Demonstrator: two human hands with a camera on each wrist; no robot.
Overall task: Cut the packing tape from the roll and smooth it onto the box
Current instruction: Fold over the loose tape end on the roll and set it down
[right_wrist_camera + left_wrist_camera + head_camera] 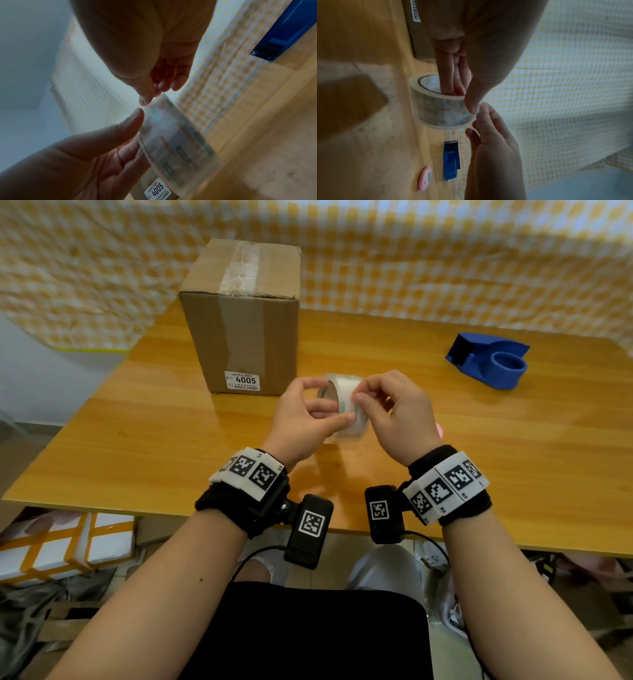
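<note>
A roll of clear packing tape (352, 424) is held just above the wooden table (513, 457), in front of the brown cardboard box (239, 313). My left hand (329, 405) grips the roll: in the left wrist view its fingers (452, 81) reach into the core and the thumb presses the outer face of the roll (440, 106). My right hand (363, 393) has curled fingers and pinches at the roll's outer face near its rim; the right wrist view shows this hand (152, 94) on the roll (176, 142). No loose tape end is visible. Tape runs over the box's top seam.
A blue tape dispenser (489, 361) lies on the table to the right, its toothed blade (451, 141) pointing toward the wall. A small pink round object (424, 178) lies near my right wrist. A yellow checked cloth (445, 261) hangs behind. Boxes are stacked under the table's left side.
</note>
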